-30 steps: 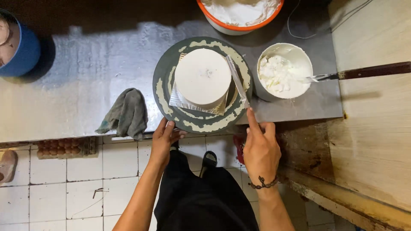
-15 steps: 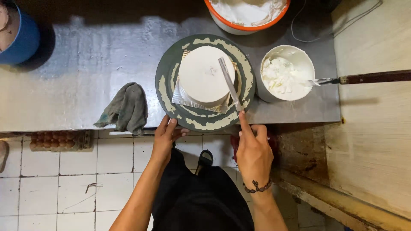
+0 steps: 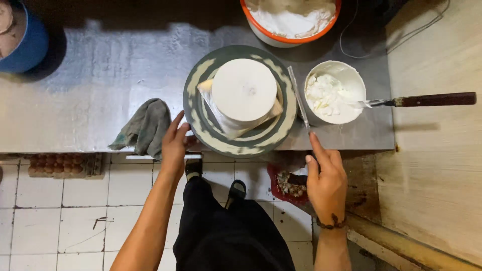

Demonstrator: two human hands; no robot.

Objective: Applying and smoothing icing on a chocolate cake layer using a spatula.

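On the steel counter (image 3: 90, 100), a white frosted cake (image 3: 244, 90) stands on the turntable (image 3: 201, 80). The left hand (image 3: 174, 143) touches its rim, fingers released. The right hand (image 3: 325, 180) grasps a long palette knife (image 3: 298, 98) beside the cake; smoothing seems underway, calling for a steady blade.

Bare counter (image 3: 100, 75) (left of turntable (image 3: 201, 125))
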